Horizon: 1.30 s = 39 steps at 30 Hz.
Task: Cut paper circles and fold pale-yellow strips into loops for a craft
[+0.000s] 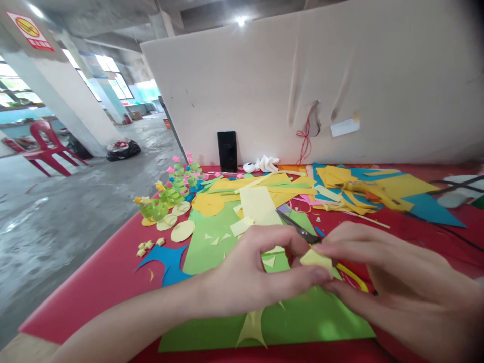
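A small folded piece of pale yellow paper point(317, 260) is pinched between my two hands above the green sheet point(212, 322). My left hand point(260, 267) grips its left side with thumb and fingers. On the other side, my right hand point(404, 277) closes its thumb and forefinger on the same paper. Scissors point(300, 228) with yellow handles lie behind my hands, partly covered by the right one. Pale yellow offcuts point(251, 327) are scattered over the green sheet, and a pale yellow sheet point(259, 205) lies beyond them.
Small folded stars point(145, 247), pale discs point(183, 231) and blue paper point(166, 259) lie at left. Green-ringed decorations point(155, 204) stand behind. A yellow glue gun point(372, 194) rests on paper at right. A black phone point(227, 151) leans against the board point(257, 91).
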Tool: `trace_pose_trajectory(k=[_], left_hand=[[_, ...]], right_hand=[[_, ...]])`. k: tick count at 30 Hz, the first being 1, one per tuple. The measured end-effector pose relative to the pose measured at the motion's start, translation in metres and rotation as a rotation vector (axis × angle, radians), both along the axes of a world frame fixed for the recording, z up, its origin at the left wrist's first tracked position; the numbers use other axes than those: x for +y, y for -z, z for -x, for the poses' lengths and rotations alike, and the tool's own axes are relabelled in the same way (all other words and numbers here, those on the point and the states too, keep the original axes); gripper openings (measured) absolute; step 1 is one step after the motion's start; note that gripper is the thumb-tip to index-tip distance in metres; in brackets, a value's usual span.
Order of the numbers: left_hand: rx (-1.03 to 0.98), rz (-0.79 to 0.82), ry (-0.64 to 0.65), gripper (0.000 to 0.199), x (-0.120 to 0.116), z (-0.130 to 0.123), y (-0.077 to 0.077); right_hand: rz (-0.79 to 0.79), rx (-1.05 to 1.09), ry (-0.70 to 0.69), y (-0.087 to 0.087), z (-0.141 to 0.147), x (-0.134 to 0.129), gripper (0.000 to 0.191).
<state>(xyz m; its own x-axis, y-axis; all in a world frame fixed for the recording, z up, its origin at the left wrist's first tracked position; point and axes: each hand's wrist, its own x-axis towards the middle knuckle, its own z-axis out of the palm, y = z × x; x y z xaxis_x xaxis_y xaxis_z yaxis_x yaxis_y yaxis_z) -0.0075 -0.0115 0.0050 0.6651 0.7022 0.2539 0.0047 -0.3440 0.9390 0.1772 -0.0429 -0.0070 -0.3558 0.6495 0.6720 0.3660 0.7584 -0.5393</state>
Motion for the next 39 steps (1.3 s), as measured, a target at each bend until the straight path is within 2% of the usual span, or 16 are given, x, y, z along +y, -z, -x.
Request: trace_pose_trajectory(k=[4, 10, 20, 28, 39], left_hand=[[0.024, 0.019, -0.027, 0.017, -0.0015, 0.0015, -0.0033], [0.008, 0.088, 0.017, 0.016, -0.0021, 0.0044, -0.0057], [-0.048, 0.119, 0.051, 0.018, -0.0019, 0.0048, -0.0081], [-0.065, 0.174, 0.037, 0.016, -0.0017, 0.0048, -0.0071], [-0.096, 0.181, 0.043, 0.017, -0.0010, 0.0029, -0.0062]], right_hand=[[0.022, 0.032, -0.017, 0.0038, -0.0031, 0.0009, 0.035], [0.067, 0.088, -0.077, 0.0075, -0.0041, -0.0004, 0.045], [0.121, 0.143, -0.060, 0.0087, -0.0038, -0.0037, 0.039], [0.101, 0.118, -0.005, 0.0074, -0.0038, 0.0001, 0.038], [0.109, 0.096, -0.029, 0.0063, -0.0051, 0.0011, 0.035]])
